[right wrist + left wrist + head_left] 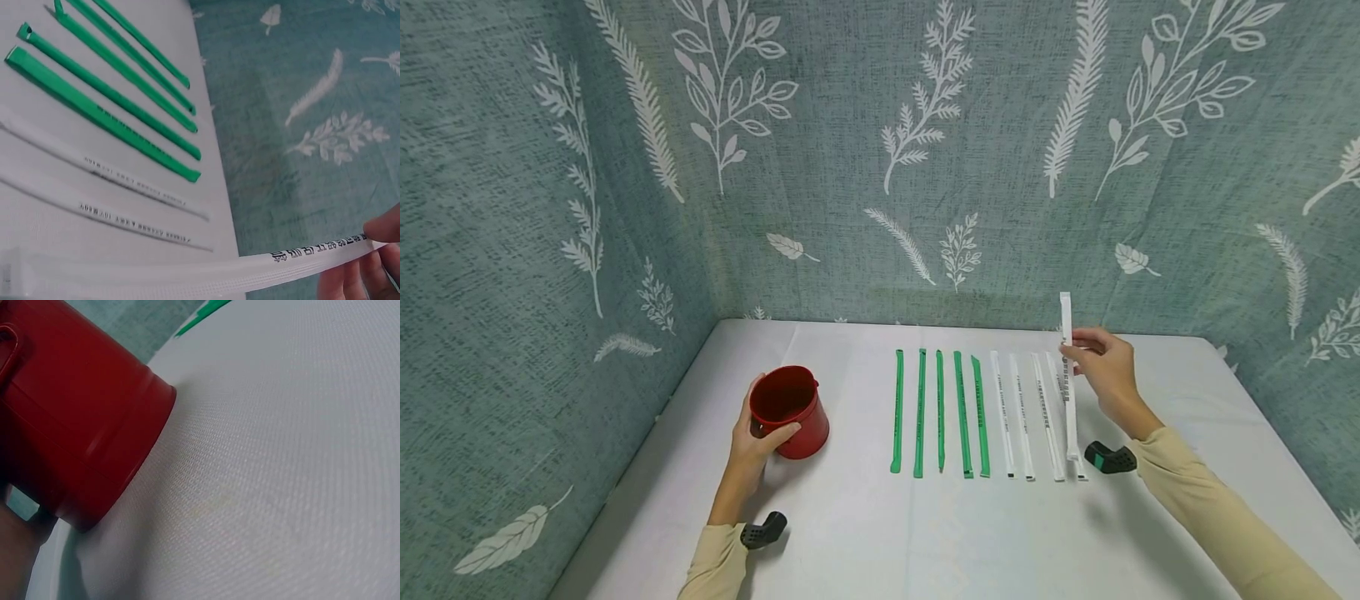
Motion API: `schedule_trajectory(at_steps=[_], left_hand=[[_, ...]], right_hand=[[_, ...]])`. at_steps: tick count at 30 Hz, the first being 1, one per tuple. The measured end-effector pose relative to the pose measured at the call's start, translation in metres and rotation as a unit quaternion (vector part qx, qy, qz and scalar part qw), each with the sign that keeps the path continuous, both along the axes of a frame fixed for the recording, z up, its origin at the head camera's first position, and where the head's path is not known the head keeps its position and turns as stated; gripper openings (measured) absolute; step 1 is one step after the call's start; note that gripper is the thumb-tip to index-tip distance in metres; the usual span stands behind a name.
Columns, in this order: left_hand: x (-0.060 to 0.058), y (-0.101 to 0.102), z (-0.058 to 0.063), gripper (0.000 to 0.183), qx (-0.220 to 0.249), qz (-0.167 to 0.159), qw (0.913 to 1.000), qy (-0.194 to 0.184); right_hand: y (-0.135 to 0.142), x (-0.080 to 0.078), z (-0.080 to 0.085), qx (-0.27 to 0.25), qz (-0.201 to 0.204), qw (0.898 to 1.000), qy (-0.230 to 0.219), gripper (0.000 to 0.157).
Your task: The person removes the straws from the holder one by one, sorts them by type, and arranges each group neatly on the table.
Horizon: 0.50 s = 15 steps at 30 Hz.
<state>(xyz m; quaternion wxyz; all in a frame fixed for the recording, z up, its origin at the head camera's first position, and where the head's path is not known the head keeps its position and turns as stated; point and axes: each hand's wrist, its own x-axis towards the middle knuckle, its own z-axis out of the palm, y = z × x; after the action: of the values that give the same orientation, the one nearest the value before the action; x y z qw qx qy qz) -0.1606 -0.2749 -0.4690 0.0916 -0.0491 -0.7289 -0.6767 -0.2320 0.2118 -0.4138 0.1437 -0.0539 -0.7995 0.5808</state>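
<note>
My left hand (751, 443) grips a small red bucket (808, 427) at the left of the table, thumb on the near side and fingers around the far left. The bucket is tilted a little, mouth up, and its base is close to the cloth in the left wrist view. My right hand (1107, 371) pinches a white paper-wrapped straw (156, 278) with printed lettering between thumb and fingers. It is raised above the right end of a row of several similar white wrapped straws (1022, 417), overlapping the rightmost ones in the head view.
Left of the white straws lie several green wrapped straws (920, 417), side by side on the white table (865, 533). A green leaf-patterned cloth (850, 167) hangs behind the table and along its left side. Black wrist cameras (1108, 458) sit at both cuffs.
</note>
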Motion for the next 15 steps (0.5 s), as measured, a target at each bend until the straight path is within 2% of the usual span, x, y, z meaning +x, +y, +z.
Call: schedule_trajectory(at_steps=[5, 7, 15], left_hand=[[0.000, 0.000, 0.000, 0.086, 0.000, 0.001, 1.0000, 0.003], [0.000, 0.000, 0.000, 0.086, -0.001, 0.001, 1.0000, 0.004], [-0.001, 0.000, -0.001, 0.086, -0.002, 0.000, 1.0000, 0.007]], right_hand=[[0.008, 0.000, -0.006, 0.012, 0.005, 1.000, -0.006, 0.034], [0.006, 0.005, 0.001, 0.053, 0.000, 0.998, -0.022, 0.039], [0.015, 0.008, -0.006, 0.066, 0.002, 0.996, -0.059, 0.041]])
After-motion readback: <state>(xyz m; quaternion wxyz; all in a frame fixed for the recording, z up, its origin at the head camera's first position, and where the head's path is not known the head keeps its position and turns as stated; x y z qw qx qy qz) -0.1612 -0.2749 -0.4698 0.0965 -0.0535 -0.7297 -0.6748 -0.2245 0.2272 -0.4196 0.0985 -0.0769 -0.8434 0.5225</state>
